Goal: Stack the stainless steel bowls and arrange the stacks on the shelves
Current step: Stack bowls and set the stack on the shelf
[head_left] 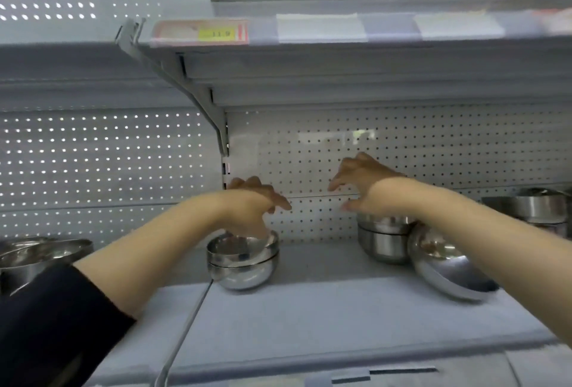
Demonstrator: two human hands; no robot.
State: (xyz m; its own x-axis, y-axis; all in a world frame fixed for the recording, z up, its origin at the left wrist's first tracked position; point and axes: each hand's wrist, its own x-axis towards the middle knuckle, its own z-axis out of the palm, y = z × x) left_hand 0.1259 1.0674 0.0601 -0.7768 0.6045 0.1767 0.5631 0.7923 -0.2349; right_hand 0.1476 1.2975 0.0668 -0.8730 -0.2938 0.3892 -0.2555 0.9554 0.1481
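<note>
On the shelf (309, 309), your right hand (368, 188) hovers spread and empty over the back stack (382, 241), directly below it. The tilted loose bowl (445, 266) leans just right of that stack, nearer this hand. Your left hand (253, 204) reaches fingers-down into the two-bowl stack (243, 262) near the shelf's middle; whether it grips, I cannot tell.

Both hands over bowl stacks on the shelf (309, 318).
Left hand (257, 204) reaches down into the left stack (243, 262), fingertips at its top bowl's rim. Right hand (365, 185) hovers over the right stack (383, 238), fingers curled, grip unclear. A tilted bowl (445, 266) leans against that stack. More steel ware sits far left and far right.
</note>
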